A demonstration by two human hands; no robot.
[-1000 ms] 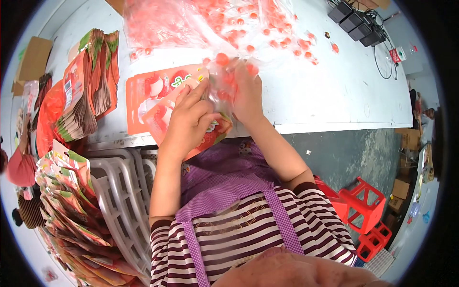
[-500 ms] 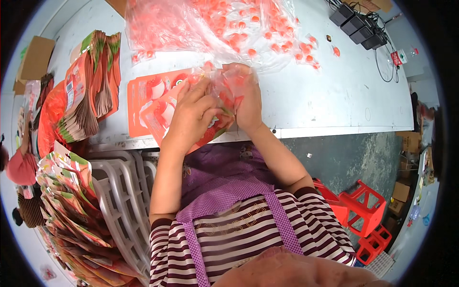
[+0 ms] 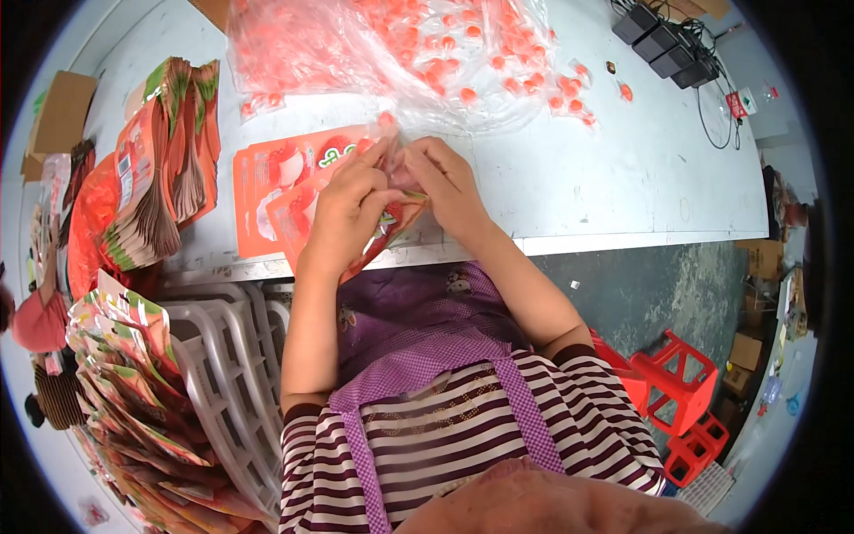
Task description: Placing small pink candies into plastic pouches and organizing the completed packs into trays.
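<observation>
My left hand is closed on the edge of a red printed pouch, which tilts over the table's front edge. Against the pouch's open top, my right hand has its fingers curled around clear plastic packets; their contents are mostly hidden by the fingers. Under and left of my left hand lie flat red pouches in a small overlapping pile. Beyond both hands, a large clear bag spreads out with many small clear packets holding red pieces.
Stacked pouches stand at the table's left. More pouches pile beside grey plastic crates below. Black power adapters with cables sit at the far right. Red stools stand on the floor at right. Another person is at far left.
My right hand has turned inward and closed at the pouch's mouth. The packets that showed in its palm are now mostly out of sight between the hands.
</observation>
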